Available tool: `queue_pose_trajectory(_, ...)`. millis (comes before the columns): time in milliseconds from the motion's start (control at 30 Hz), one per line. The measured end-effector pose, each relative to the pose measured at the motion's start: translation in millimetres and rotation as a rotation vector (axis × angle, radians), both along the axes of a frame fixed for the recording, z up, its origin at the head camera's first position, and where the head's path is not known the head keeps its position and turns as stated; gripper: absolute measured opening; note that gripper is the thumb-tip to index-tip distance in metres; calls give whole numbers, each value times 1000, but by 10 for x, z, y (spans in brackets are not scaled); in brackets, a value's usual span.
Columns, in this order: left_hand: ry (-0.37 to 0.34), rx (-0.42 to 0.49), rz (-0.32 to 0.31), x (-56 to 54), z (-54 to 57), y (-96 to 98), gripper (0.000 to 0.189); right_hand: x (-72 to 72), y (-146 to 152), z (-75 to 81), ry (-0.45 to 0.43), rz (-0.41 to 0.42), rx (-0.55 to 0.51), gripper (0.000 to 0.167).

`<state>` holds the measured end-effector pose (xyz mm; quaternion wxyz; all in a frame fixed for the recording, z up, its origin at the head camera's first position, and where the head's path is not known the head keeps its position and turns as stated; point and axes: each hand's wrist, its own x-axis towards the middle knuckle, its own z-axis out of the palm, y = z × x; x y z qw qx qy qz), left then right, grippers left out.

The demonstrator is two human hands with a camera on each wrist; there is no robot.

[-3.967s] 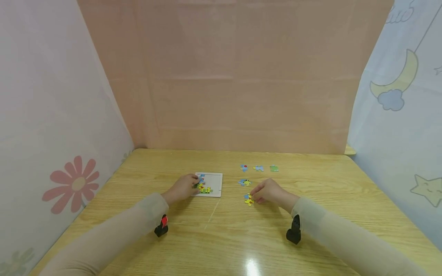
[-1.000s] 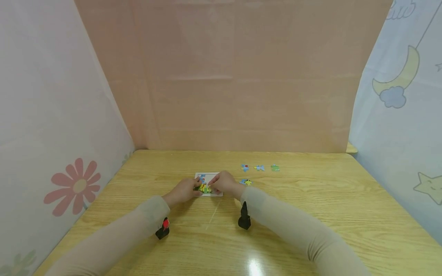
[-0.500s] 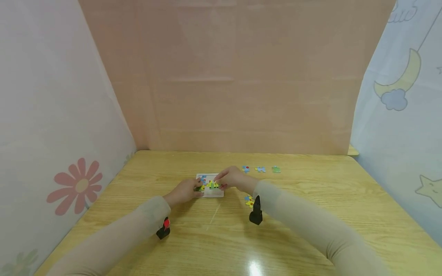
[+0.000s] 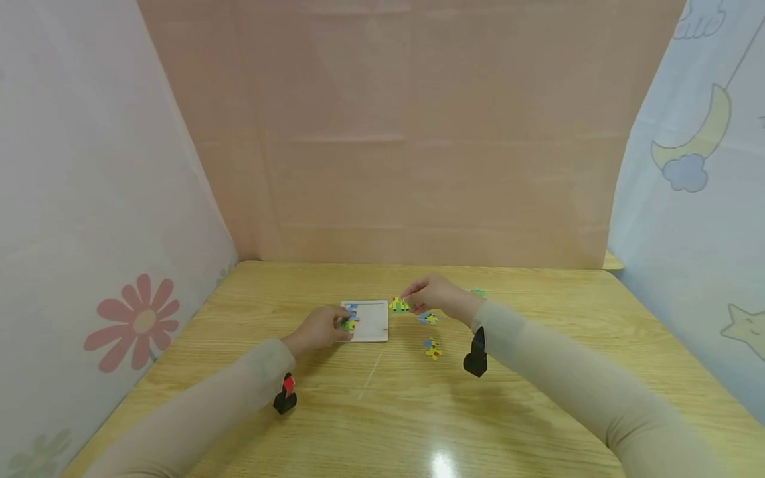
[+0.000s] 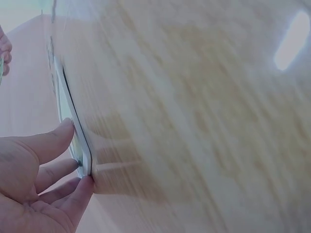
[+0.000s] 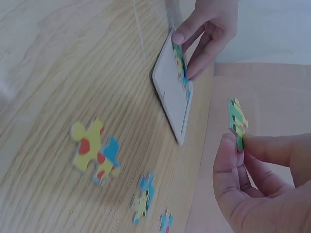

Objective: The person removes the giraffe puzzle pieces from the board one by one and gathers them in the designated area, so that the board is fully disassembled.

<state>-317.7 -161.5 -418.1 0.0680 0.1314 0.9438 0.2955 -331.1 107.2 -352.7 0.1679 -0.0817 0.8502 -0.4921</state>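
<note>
Since half a second ago, the right hand (image 4: 436,293) has carried the yellow-green piece (image 4: 399,305) off the white board (image 4: 373,325), toward two o'clock, so it hangs just past the edge, over the worktop (image 4: 329,411). Its thumb and fingertips pinch one end of the piece. The left hand (image 4: 319,326) holds the board's nine o'clock side with thumb and bent fingers. To do this well, the right hand should likely keep a light pinch, and the left should stop the board sliding without bumping the bits (image 6: 179,63) in it. A blue-yellow piece (image 4: 427,318) lies at three o'clock from the board, and a red-spotted piece (image 4: 433,352) near four. From the head view, the right hand partly hides a green piece (image 4: 479,291); the left hand covers some bits, and the left wrist view cuts off the right hand.
</note>
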Motion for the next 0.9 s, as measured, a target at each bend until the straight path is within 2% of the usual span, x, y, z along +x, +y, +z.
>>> queue_pose_trajectory(200,15,14,39,4,54,-13,56,-14,213,-16,15,-21,26,20)
queue_pose_trajectory(433,38,48,125,-2,92,-57,55,-1,416,-3,11,-53,37,22)
queue_pose_trajectory(567,8,63,160,-48,59,-102,52,-18,524,-59,26,-54,34,22)
queue_pose_trajectory(800,-88,185,204,-106,88,-97,46,25,732,-124,42,-88,67,20)
queue_pose_trajectory(900,-65,147,211,-109,112,-58,45,25,832,-160,44,-107,95,21)
